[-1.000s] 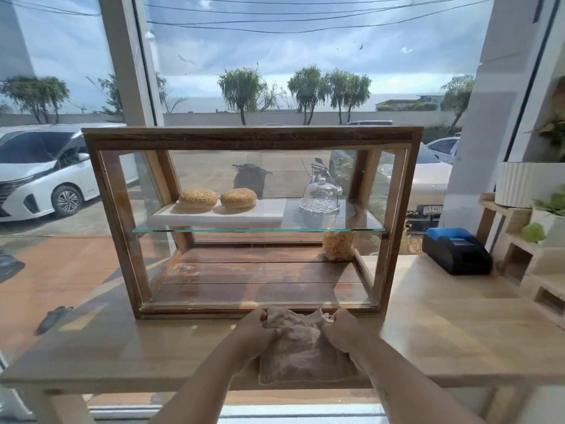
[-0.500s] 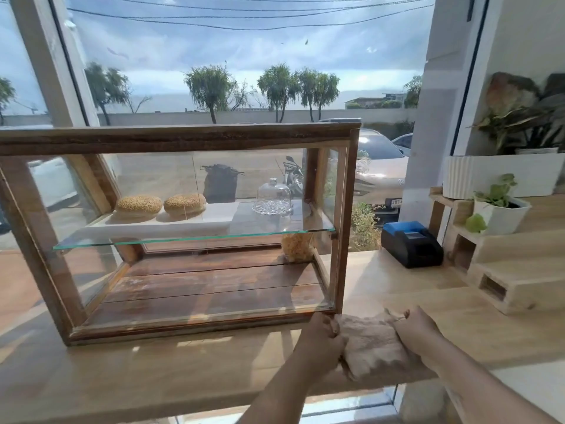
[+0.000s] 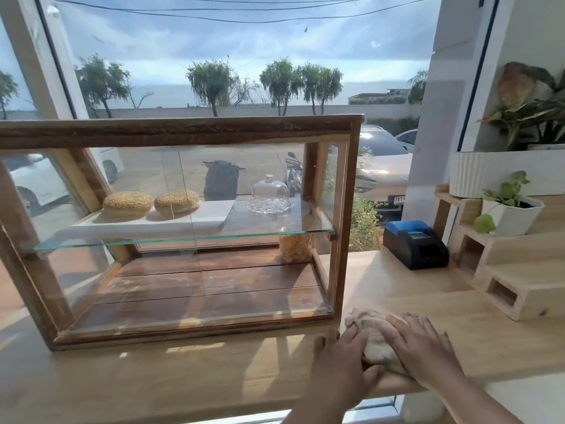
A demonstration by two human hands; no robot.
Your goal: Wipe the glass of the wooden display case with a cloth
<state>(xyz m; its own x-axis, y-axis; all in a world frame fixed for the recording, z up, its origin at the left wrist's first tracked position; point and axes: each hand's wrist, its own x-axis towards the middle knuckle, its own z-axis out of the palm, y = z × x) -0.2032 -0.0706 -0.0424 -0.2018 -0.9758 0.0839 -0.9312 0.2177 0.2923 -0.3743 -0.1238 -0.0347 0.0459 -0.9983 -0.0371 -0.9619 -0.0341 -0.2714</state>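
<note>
The wooden display case [image 3: 183,130] with glass panes stands on the wooden counter [image 3: 153,377], filling the left and middle of the view. A glass shelf [image 3: 183,238] inside carries two seeded buns on a white board and a small glass dome. A crumpled beige cloth [image 3: 374,338] lies on the counter just right of the case's front right corner. My left hand [image 3: 342,359] grips the cloth's left side and my right hand [image 3: 419,344] presses on its right side. Both hands are below the case's glass, not touching it.
A black and blue receipt printer [image 3: 415,244] sits on the counter right of the case. Stepped wooden shelves [image 3: 519,289] at the right hold a small potted plant [image 3: 510,209] and a larger white planter [image 3: 489,172]. A big window stands behind the case.
Both hands and the cloth have shifted from the middle of the case's front to its front right corner, and my view has turned to the right.
</note>
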